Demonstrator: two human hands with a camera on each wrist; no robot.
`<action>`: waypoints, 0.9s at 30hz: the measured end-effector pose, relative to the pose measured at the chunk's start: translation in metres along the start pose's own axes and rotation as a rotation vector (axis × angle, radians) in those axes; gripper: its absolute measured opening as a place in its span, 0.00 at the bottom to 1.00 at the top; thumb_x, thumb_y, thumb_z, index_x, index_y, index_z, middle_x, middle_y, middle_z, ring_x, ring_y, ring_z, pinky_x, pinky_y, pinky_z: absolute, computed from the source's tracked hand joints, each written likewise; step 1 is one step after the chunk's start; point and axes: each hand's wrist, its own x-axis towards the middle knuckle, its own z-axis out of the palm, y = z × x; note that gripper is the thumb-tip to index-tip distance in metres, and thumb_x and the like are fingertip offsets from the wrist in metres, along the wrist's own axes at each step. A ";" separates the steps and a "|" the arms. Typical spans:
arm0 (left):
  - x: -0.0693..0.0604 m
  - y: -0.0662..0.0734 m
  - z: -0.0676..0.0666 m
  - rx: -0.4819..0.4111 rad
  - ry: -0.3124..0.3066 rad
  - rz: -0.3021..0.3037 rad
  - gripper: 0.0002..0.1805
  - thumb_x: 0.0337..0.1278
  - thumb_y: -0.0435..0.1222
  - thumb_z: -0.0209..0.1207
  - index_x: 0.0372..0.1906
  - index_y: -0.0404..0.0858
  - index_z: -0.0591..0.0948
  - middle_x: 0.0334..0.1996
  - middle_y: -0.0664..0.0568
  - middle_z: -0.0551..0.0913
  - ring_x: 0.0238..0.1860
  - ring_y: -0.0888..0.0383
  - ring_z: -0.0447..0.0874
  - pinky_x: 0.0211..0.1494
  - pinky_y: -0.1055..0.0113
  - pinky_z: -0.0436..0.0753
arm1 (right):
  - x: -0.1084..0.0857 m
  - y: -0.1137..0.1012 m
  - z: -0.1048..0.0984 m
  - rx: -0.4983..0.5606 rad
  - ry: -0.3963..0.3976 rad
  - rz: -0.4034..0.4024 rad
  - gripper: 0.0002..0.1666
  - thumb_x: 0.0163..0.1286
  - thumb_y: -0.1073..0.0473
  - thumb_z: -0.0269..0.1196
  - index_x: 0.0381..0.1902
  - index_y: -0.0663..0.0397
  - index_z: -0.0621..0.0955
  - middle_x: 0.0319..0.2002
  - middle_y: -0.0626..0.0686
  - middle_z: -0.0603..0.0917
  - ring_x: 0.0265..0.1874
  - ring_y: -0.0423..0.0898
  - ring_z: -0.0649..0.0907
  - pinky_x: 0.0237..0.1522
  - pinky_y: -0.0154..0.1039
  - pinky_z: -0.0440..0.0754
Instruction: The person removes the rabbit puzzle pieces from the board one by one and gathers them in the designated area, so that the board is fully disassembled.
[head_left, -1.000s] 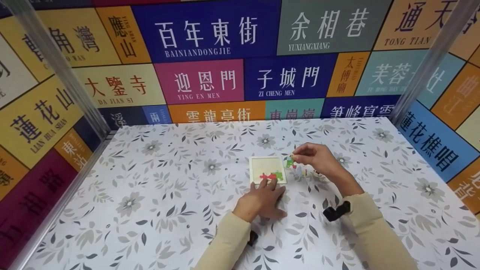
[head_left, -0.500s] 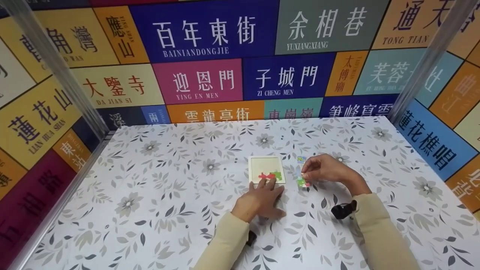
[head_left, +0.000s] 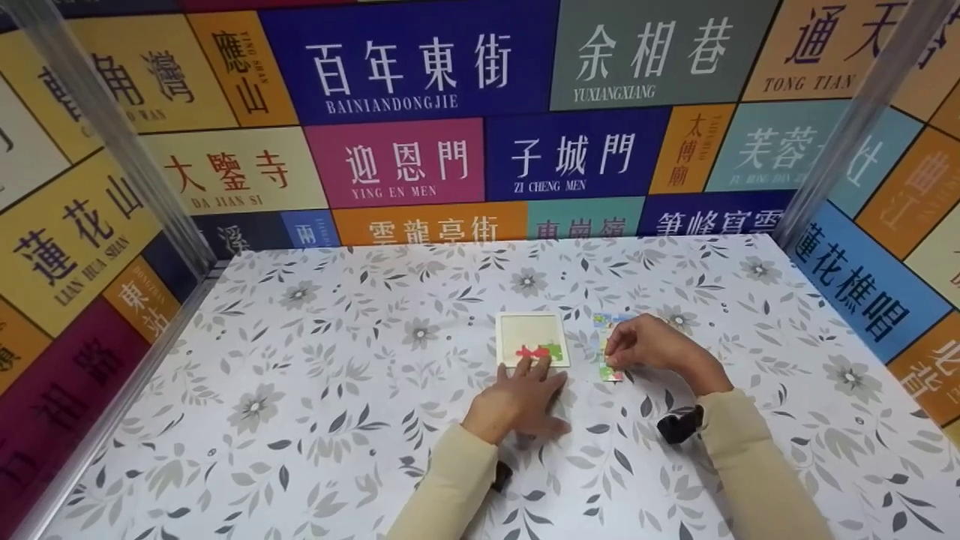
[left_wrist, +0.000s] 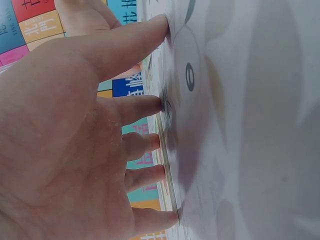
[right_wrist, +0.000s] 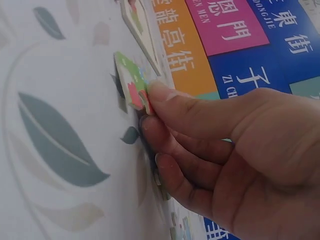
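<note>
A small cream puzzle tray (head_left: 529, 328) lies on the table, with a red piece (head_left: 532, 351) and a green puzzle piece (head_left: 553, 349) along its near edge. My left hand (head_left: 521, 401) is spread, its fingertips resting on the tray's near edge; the left wrist view shows those fingers (left_wrist: 142, 172) straight against it. To the right of the tray, my right hand (head_left: 651, 346) pinches a green-and-red puzzle piece (right_wrist: 129, 82) between thumb and forefinger, low over the tabletop. Other colourful puzzle pieces (head_left: 602, 321) lie beside that hand, partly hidden by it.
A white cloth with grey leaves and flowers covers the table (head_left: 330, 420). Behind it stands a wall of coloured name panels (head_left: 405, 67). Clear upright posts (head_left: 855, 135) rise at the table's far corners.
My right hand has moved from near the tray's upper right corner, rightward and nearer the body, with the puzzle piece. It shifts only slightly in the last half second. The left hand stays put.
</note>
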 end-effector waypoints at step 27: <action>0.003 0.004 0.005 0.080 0.016 0.038 0.44 0.61 0.58 0.61 0.79 0.56 0.58 0.82 0.52 0.50 0.82 0.49 0.45 0.82 0.42 0.51 | 0.019 -0.025 0.025 0.033 0.156 0.066 0.12 0.73 0.55 0.62 0.46 0.56 0.85 0.38 0.54 0.86 0.33 0.42 0.82 0.37 0.35 0.79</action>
